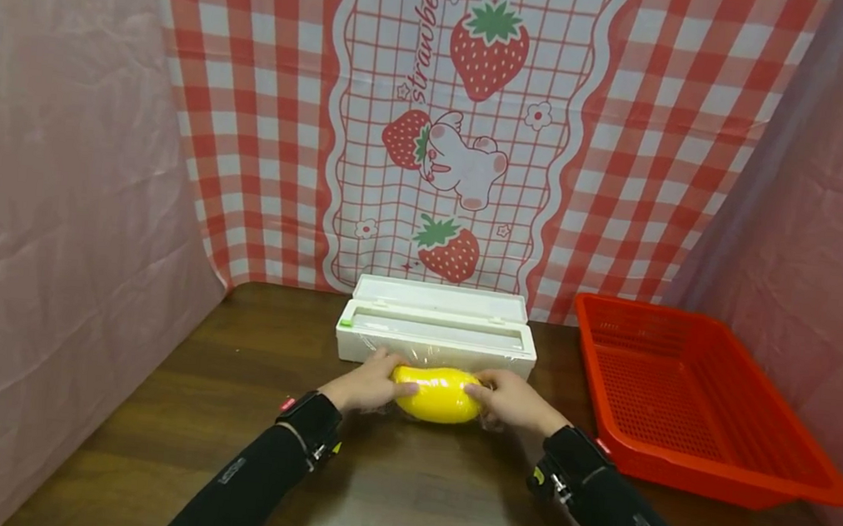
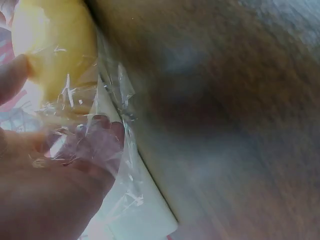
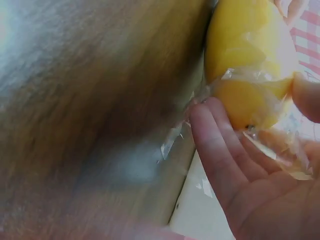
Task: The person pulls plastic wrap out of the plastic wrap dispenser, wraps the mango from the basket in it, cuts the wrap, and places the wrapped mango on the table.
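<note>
A smooth yellow mango (image 1: 438,394), with clear cling film (image 2: 80,107) round it, is held up between both hands in front of the white cling film box. My left hand (image 1: 369,382) grips its left end, thumb on the near side and fingers behind loose film. At the other end my right hand (image 1: 518,399) holds it, the thumb (image 3: 305,97) pressing the film against the fruit. Loose film edges stick out past both ends of the mango. The cling film box (image 1: 434,354) stands with its lid (image 1: 441,298) raised; film shows in its slot.
A red plastic basket (image 1: 675,461) with a perforated base stands to the right of the hands. Brown wooden tabletop (image 1: 232,363) lies underneath. A checked strawberry cloth (image 1: 276,117) hangs behind, and pale pink curtains (image 1: 60,181) flank both sides.
</note>
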The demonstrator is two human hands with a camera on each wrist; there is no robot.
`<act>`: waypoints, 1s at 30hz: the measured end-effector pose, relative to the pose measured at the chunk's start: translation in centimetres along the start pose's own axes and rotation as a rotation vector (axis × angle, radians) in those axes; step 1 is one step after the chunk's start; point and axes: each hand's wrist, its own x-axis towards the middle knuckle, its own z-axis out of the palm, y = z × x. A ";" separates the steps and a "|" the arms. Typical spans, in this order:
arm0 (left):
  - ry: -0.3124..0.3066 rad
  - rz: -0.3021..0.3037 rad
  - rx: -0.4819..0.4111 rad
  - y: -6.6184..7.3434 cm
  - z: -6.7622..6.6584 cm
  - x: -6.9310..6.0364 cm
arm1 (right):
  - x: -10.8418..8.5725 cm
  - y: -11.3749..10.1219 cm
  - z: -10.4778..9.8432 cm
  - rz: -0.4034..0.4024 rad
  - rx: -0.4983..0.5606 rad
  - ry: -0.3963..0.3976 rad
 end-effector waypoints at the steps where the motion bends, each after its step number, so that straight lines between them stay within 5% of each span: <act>1: 0.010 -0.001 -0.026 0.0 0.0 0.1 | 0.0 -0.1 0.0 0.013 -0.008 0.022; 5: 0.050 -0.009 -0.110 -0.1 0.1 0.2 | 0.2 -0.2 0.1 0.059 0.000 0.072; 11: 0.099 0.009 -0.039 -0.2 0.2 0.7 | 0.7 -0.2 0.2 0.080 0.041 0.087; 30: 0.123 -0.042 0.072 0.0 0.2 1.0 | 1.8 0.3 0.6 0.155 0.141 0.146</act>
